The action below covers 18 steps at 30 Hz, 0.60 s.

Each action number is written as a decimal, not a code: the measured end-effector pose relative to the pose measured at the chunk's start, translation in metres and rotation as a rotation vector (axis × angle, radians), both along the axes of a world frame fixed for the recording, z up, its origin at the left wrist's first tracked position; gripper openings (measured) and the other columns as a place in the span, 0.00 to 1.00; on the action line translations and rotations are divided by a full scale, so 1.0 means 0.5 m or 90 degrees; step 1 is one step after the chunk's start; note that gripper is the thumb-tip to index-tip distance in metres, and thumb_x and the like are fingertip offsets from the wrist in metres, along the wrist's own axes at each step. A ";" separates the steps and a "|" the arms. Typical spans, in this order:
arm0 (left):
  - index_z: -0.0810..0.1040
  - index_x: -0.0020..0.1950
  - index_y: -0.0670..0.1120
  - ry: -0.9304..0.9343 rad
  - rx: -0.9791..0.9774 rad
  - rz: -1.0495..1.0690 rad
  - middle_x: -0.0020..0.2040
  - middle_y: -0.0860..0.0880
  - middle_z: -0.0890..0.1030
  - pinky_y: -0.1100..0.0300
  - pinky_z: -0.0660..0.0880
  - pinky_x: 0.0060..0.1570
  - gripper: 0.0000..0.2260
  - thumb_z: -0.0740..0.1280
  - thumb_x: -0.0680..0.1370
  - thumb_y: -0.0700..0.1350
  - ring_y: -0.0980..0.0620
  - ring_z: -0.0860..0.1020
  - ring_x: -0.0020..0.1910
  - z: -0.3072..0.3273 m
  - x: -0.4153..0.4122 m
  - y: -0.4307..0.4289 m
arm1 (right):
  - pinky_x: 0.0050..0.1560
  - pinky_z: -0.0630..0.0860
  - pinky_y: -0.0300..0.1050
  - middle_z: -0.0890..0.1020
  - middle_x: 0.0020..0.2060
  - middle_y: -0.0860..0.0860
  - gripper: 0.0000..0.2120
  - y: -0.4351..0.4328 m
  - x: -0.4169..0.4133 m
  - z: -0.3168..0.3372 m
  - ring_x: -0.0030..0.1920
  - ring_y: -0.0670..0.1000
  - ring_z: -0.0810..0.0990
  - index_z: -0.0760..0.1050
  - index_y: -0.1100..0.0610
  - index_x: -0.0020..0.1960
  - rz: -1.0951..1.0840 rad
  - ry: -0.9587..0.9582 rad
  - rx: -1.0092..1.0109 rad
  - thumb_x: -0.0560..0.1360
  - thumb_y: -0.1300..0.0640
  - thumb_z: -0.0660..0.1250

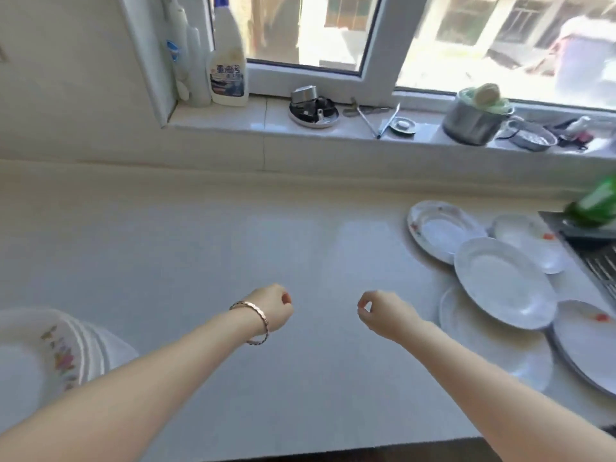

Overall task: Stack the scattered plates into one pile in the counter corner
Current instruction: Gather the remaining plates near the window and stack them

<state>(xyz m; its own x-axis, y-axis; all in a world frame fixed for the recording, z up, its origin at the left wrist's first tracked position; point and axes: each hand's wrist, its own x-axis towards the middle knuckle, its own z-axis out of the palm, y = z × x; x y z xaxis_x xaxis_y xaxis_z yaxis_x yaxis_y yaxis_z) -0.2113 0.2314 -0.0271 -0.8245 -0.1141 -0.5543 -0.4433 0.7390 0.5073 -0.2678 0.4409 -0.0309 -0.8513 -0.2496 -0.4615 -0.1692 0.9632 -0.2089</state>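
The left hand (271, 310) and the right hand (378, 316) hover apart over the pale glossy counter (200, 261), each with fingers curled in and holding nothing. The scattered white round plates (503, 281) lie overlapping at the far right, well apart from the pile of white flower-printed plates (50, 355) at the near left. I judge this is between two carries, so next the right hand should reach for the uppermost plate and grip its rim

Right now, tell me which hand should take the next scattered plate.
Right. The right hand hovers empty and is closest to the plain white plate, which lies on top of its neighbours. The left hand is farther off, on the side of the stacked pile.
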 end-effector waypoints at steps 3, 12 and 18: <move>0.78 0.54 0.43 -0.014 0.002 -0.018 0.44 0.45 0.81 0.58 0.74 0.50 0.13 0.57 0.75 0.41 0.44 0.81 0.52 -0.029 -0.080 0.117 | 0.48 0.73 0.44 0.82 0.54 0.52 0.14 0.136 -0.050 -0.004 0.55 0.55 0.79 0.76 0.53 0.58 -0.056 0.003 0.012 0.76 0.54 0.57; 0.77 0.51 0.45 -0.041 -0.015 0.000 0.51 0.44 0.83 0.54 0.77 0.53 0.11 0.56 0.75 0.40 0.44 0.81 0.52 -0.070 -0.227 0.373 | 0.64 0.67 0.50 0.68 0.67 0.59 0.21 0.524 -0.218 -0.055 0.67 0.59 0.68 0.68 0.60 0.68 -0.294 0.061 0.013 0.77 0.53 0.61; 0.74 0.43 0.49 -0.055 -0.034 0.039 0.49 0.45 0.83 0.53 0.77 0.53 0.08 0.57 0.75 0.41 0.44 0.81 0.50 -0.078 -0.249 0.437 | 0.67 0.61 0.53 0.66 0.66 0.67 0.33 0.655 -0.337 -0.081 0.68 0.64 0.64 0.58 0.70 0.69 -0.459 0.034 0.009 0.75 0.48 0.65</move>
